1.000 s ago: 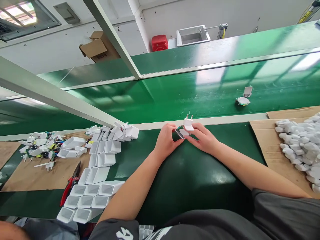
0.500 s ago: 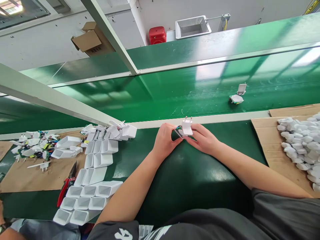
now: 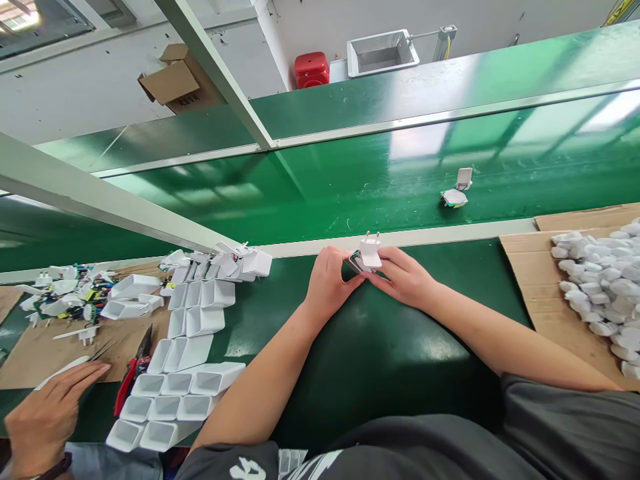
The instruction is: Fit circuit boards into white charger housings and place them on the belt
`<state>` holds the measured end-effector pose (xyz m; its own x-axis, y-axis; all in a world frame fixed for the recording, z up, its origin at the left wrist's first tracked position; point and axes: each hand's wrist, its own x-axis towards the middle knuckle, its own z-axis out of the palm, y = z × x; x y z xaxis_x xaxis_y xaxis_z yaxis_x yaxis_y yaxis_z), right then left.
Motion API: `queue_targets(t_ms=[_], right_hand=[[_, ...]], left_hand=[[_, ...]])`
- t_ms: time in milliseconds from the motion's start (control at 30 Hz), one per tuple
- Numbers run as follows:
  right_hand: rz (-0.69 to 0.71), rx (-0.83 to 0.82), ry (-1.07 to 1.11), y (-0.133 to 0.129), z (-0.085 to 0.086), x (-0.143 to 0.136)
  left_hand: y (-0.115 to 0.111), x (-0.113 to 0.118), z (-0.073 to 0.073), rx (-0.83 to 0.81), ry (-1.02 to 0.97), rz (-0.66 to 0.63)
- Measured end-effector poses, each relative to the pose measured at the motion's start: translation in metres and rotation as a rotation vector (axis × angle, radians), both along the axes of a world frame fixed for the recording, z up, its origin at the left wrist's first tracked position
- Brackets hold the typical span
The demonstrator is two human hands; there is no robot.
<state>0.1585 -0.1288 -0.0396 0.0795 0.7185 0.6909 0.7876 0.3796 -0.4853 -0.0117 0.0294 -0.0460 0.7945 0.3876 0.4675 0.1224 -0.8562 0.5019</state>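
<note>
Between my hands, over the near edge of the green bench, is a small white charger housing with a circuit board at its open end. A white two-pin plug cover stands up at its right, pins pointing away from me. My left hand grips the housing's left side with thumb and fingers. My right hand pinches the plug cover side, its fingertips partly hidden behind the part. Left of my arm stand rows of hollow white housings, openings facing me.
A co-worker's hand holds a thin pointed tool near red-handled pliers. Boards and covers lie heaped on cardboard. Small white parts are piled at right. Another board with a cover sits on the green belt.
The board and cover on the belt have moved left. A co-worker's hand with a tool has come in at lower left. My hands have barely moved; the held part is slightly turned.
</note>
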Motion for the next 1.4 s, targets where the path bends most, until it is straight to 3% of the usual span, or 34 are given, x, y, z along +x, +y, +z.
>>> queue_targets(t_ms=[433,1133,1400], right_hand=[[-0.036,0.046,0.034,-0.0003,-0.0031,0.0003],[-0.062,0.091,-0.024,0.0004,-0.0045,0.0001],[-0.097,0.023,-0.033,0.0012,-0.0044,0.0004]], left_hand=[[0.0001,-0.0017,0.0005,-0.137,0.006,-0.082],[0.0021,0.0009,-0.0004,0.008,-0.092,-0.12],[0.0033,0.0029,0.003,0.017,-0.062,-0.119]])
